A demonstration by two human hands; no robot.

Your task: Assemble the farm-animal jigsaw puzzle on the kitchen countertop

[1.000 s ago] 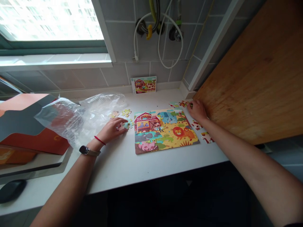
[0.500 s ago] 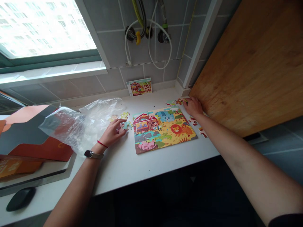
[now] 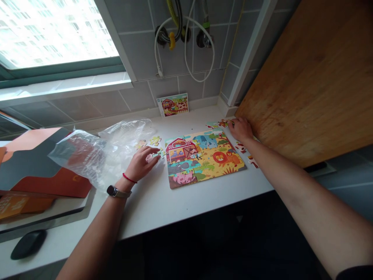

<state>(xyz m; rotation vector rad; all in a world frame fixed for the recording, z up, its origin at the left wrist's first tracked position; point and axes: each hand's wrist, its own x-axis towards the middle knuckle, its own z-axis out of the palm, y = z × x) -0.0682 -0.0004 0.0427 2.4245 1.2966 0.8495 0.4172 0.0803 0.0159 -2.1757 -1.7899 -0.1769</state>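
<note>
An animal-picture jigsaw puzzle [image 3: 204,157], with a red barn, elephants and lions, lies assembled on the white countertop [image 3: 163,206]. To its left, my left hand [image 3: 142,161] hovers low over loose puzzle pieces, its thumb and fingers apart. A yellowish piece [image 3: 155,140] lies just beyond those fingers. At the puzzle's far right corner my right hand [image 3: 241,129] rests over more loose pieces [image 3: 223,123], fingers bent and partly apart; the fingertips touch or nearly touch them. More red and white pieces [image 3: 240,147] lie beside the right forearm.
A small picture card [image 3: 173,105] leans on the tiled wall. Clear plastic bags [image 3: 116,151] lie left of my left hand, beside an orange and grey box [image 3: 43,163]. A black computer mouse [image 3: 28,244] is front left. A wooden panel [image 3: 291,89] bounds the right side.
The view has shifted slightly. The left thumb has moved a little among the loose pieces; the right hand stays at the pieces by the far corner.
</note>
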